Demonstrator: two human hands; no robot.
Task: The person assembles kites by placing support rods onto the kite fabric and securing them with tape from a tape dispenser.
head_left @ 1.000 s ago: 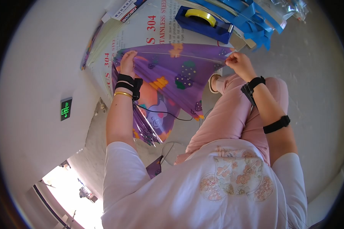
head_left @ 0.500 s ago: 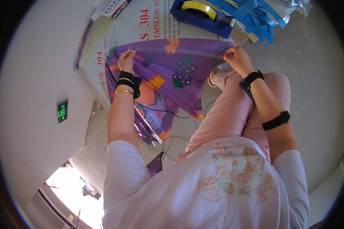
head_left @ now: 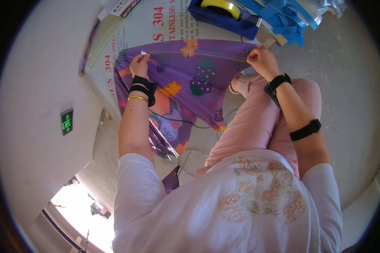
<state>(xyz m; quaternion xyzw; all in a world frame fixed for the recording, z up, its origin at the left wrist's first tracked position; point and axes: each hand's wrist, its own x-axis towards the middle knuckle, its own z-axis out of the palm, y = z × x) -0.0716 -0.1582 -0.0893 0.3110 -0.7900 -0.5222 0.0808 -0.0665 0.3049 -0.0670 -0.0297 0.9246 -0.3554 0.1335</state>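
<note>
The purple fabric [head_left: 230, 69] spans the hands at 12 o'clock, partly over the bench [head_left: 143, 33]. Left hand [head_left: 139, 66], 11 o'clock: fingers pinched at one end of the thin pale strip [head_left: 215, 55]. Right hand [head_left: 263, 62], between 1 and 2 o'clock: fingers pinching the fabric's corner. For accuracy, apply even tension; the strip should lie straight, with pleats smoothed toward 6 o'clock.

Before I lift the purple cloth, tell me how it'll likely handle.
The cloth is probably floppy: loose folds run slantwise beside the left hand. It's likely light, as the fabric looks thin. The pale strip running to the right hand might stiffen that part.
</note>
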